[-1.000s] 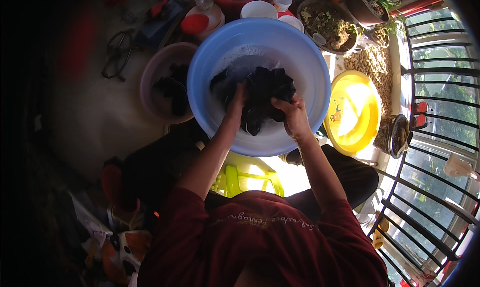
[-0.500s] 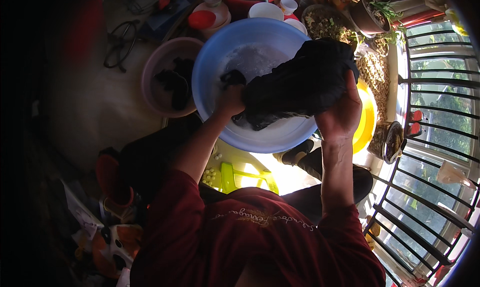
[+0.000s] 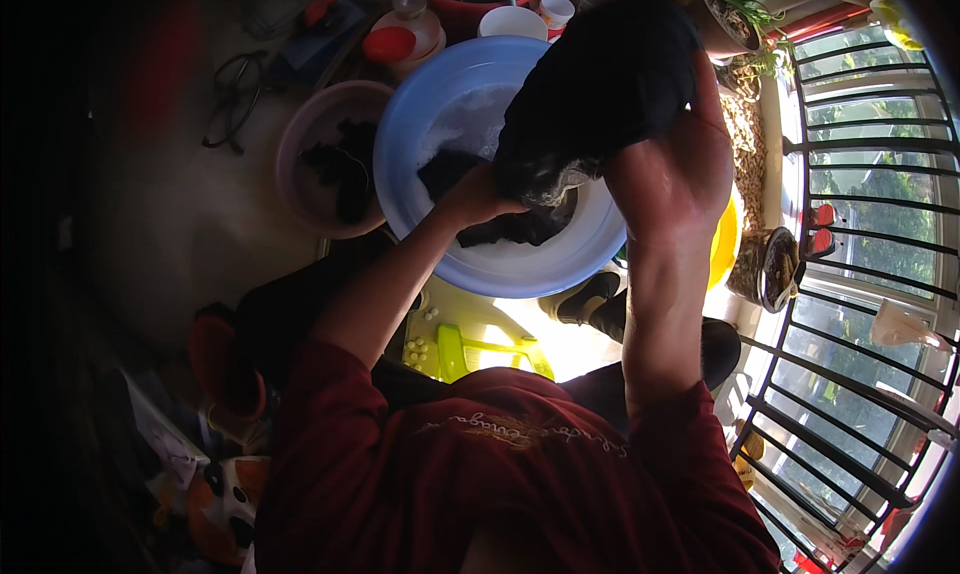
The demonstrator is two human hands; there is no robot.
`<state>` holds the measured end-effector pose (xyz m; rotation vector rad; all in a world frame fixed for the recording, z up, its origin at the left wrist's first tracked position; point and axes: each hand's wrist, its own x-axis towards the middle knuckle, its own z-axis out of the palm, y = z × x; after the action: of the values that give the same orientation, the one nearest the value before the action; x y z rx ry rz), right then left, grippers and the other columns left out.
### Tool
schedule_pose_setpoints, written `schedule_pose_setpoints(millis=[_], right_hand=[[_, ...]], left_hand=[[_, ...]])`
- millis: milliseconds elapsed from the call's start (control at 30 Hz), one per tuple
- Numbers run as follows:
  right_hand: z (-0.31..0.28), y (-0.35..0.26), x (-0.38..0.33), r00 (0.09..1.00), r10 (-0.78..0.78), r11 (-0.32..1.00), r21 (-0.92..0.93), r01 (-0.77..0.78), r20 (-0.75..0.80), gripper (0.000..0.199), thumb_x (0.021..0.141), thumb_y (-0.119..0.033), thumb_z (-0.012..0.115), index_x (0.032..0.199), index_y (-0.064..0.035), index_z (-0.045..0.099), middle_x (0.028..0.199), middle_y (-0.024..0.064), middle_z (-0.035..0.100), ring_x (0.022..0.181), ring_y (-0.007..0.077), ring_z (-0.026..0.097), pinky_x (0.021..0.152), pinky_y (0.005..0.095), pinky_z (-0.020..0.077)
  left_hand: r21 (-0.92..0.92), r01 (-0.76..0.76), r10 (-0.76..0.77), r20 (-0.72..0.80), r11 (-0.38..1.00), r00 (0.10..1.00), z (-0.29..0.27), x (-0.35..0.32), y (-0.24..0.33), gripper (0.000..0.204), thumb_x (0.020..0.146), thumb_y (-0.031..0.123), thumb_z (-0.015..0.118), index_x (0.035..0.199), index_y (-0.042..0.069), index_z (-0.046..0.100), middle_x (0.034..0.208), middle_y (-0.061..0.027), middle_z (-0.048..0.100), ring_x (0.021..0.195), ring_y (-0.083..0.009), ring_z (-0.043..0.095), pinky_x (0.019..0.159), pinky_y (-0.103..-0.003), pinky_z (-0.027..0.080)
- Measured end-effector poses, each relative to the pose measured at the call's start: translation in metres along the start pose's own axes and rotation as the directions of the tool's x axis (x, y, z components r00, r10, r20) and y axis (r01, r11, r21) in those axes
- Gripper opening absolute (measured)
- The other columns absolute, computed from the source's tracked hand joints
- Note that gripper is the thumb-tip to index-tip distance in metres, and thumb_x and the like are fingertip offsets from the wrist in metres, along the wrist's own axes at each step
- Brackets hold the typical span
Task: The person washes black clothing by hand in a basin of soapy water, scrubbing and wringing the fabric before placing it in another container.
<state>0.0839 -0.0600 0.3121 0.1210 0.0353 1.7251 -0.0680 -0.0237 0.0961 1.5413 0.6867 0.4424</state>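
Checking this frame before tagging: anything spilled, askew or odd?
Nothing spilled or damaged shows. Both hands, left hand and right hand, lift a dark wet garment above the blue basin. Only oddity: eyeglasses lying on the floor.

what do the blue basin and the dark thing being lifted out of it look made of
Blue basin: probably plastic, going by its smooth, evenly coloured wall with a soft sheen and a rolled rim.
Dark garment: seemingly wet woven or knit cloth, as it folds and sags limply between the left hand and right hand, with a glistening lower edge.
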Motion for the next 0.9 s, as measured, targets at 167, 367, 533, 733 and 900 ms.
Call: schedule_pose_setpoints(millis=[167, 367, 533, 733, 900], right_hand=[[-0.007, -0.04, 0.004, 0.998, -0.023, 0.999, -0.034, 0.022, -0.05, 0.038, 0.096, -0.022, 0.043, 0.123, 0.0039, 0.05, 0.127, 0.018, 0.053, 0.12, 0.0278, 0.049, 0.109, 0.041, 0.0319], [-0.071, -0.073, 0.004, 0.979, -0.161, 0.985, 0.045, 0.167, -0.123, 0.035, 0.096, -0.021, 0.037, 0.116, 0.0019, 0.054, 0.119, 0.0162, 0.058, 0.115, 0.0272, 0.052, 0.106, 0.0413, 0.0341], [-0.105, -0.059, 0.0, 0.71, -0.405, 0.912, -0.199, 0.359, -0.576, 0.035, 0.097, -0.021, 0.032, 0.116, 0.0006, 0.051, 0.122, 0.016, 0.055, 0.113, 0.0287, 0.052, 0.105, 0.0442, 0.0342], [-0.121, -0.053, -0.005, 0.601, -0.377, 0.892, -0.45, 0.032, -0.704, 0.03, 0.097, -0.02, 0.036, 0.115, -0.0015, 0.052, 0.12, 0.0171, 0.055, 0.109, 0.0308, 0.052, 0.102, 0.0447, 0.0368], [-0.2, -0.118, 0.004, 0.755, -0.304, 0.461, -0.783, -0.418, -0.582, 0.035, 0.09, -0.02, 0.055, 0.12, -0.0017, 0.054, 0.111, 0.0155, 0.06, 0.091, 0.0266, 0.061, 0.085, 0.0379, 0.049]], left_hand=[[-0.558, 0.066, -0.187, -0.164, 0.827, 0.969, -0.002, -0.019, 0.029, 0.051, 0.063, 0.001, 0.065, 0.113, 0.002, 0.06, 0.107, -0.0068, 0.063, 0.102, -0.0198, 0.057, 0.094, -0.03, 0.041], [-0.794, -0.136, -0.272, -0.356, 0.593, 0.894, -0.024, -0.035, 0.077, 0.039, 0.067, 0.003, 0.058, 0.106, 0.003, 0.062, 0.101, -0.0056, 0.064, 0.097, -0.0188, 0.057, 0.09, -0.03, 0.042], [-0.871, -0.257, -0.246, -0.382, 0.419, 0.891, -0.034, -0.025, 0.092, 0.041, 0.079, 0.009, 0.058, 0.12, 0.004, 0.055, 0.115, -0.009, 0.06, 0.107, -0.0242, 0.057, 0.097, -0.037, 0.042], [-0.874, -0.192, -0.435, -0.399, 0.447, 0.807, -0.042, -0.007, 0.069, 0.04, 0.088, 0.021, 0.058, 0.125, 0.004, 0.053, 0.124, -0.0109, 0.057, 0.114, -0.0272, 0.054, 0.1, -0.041, 0.041], [-0.87, -0.029, -0.588, -0.357, 0.492, 0.726, -0.067, 0.005, 0.008, 0.038, 0.086, 0.023, 0.062, 0.119, 0.006, 0.058, 0.117, -0.0095, 0.061, 0.108, -0.0265, 0.058, 0.095, -0.04, 0.045]])
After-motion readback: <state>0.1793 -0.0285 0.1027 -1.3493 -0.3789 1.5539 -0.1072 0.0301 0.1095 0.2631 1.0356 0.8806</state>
